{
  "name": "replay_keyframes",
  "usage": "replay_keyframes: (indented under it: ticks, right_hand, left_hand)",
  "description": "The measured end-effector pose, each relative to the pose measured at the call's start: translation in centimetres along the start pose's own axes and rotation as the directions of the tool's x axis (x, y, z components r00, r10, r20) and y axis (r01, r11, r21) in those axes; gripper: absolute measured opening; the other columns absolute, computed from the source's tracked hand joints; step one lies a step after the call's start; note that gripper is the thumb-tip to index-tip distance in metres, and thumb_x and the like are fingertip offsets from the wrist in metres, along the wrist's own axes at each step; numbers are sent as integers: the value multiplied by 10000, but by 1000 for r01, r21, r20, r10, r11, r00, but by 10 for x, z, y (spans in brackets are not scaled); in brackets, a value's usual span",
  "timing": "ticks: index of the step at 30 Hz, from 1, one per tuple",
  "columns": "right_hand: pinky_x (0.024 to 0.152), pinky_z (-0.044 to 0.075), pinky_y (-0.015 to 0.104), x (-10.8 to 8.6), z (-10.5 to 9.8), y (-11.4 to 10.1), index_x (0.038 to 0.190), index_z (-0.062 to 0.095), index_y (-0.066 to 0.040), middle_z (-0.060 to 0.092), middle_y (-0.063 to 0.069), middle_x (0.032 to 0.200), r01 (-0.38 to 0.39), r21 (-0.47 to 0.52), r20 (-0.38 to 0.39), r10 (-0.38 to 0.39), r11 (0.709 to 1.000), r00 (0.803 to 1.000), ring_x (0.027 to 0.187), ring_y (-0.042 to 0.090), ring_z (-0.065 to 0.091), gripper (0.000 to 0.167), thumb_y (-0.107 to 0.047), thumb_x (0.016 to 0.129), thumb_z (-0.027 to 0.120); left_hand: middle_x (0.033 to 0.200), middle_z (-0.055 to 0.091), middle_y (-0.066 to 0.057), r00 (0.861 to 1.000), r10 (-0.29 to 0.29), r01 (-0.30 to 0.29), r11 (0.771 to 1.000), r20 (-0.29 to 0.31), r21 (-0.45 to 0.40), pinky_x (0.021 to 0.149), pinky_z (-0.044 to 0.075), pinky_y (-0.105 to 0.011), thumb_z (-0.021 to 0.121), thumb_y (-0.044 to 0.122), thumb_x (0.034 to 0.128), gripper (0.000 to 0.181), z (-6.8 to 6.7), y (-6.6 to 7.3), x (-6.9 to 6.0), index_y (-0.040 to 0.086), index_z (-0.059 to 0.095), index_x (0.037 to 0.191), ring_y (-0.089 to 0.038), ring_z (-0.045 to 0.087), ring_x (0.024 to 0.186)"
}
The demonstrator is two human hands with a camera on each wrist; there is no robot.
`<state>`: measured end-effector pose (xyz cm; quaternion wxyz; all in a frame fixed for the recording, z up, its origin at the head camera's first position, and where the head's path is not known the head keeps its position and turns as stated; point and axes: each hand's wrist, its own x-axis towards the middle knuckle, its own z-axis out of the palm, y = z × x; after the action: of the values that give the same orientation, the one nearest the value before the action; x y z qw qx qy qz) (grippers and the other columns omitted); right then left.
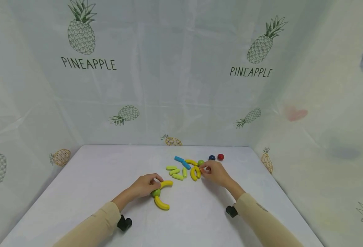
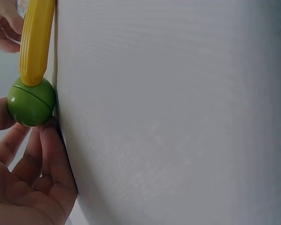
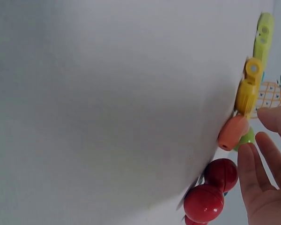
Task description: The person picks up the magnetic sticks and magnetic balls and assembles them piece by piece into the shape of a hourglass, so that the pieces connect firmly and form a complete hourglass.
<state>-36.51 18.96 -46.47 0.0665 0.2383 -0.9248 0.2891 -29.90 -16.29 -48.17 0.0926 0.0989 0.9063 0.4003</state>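
Note:
Between thumb and fingers, my left hand [image 1: 145, 185] pinches a green ball [image 2: 32, 102] above the white table. One curved yellow stick [image 1: 166, 184] and a second curved yellow stick [image 1: 161, 203] join the ball at their ends, forming an open arc. My right hand [image 1: 216, 172] reaches into the loose pieces, its fingers extended and apart in the right wrist view. Nearest to those fingers lies a short orange piece [image 3: 233, 133], with another green ball [image 1: 201, 163] just behind. Two more curved yellow sticks [image 1: 193, 173] lie to the left of the orange piece.
Several lime-green sticks [image 1: 177, 176] and blue sticks [image 1: 185, 165] lie left of my right hand. Beyond it sit a dark blue ball [image 1: 212, 157] and red balls [image 3: 203, 203]. Pineapple-printed sheeting [image 1: 175, 85] hangs around the table [image 1: 107, 164].

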Motion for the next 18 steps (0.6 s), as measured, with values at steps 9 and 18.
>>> replay_keyframes:
  ticks: [9, 18]
  right_hand:
    - [777, 530, 341, 4, -14, 15, 1167, 787, -30, 744, 149, 1093, 30, -45, -28, -31, 999, 999, 933, 332, 631, 261, -27, 906, 793]
    - [960, 565, 510, 5, -19, 37, 1170, 782, -48, 752, 104, 1155, 2, -131, 9, 0, 991, 1000, 1027, 281, 643, 276, -43, 897, 825]
  left_hand:
    - [923, 637, 2, 1000, 6, -6, 1000, -4, 1, 697, 479, -322, 702, 251, 1031, 168, -1, 1, -1, 223, 719, 1195, -172, 568, 806]
    - [923, 635, -2, 1000, 2, -2, 1000, -3, -1, 690, 477, -314, 701, 252, 1029, 168, 0, -2, 1, 225, 718, 1195, -175, 569, 803]
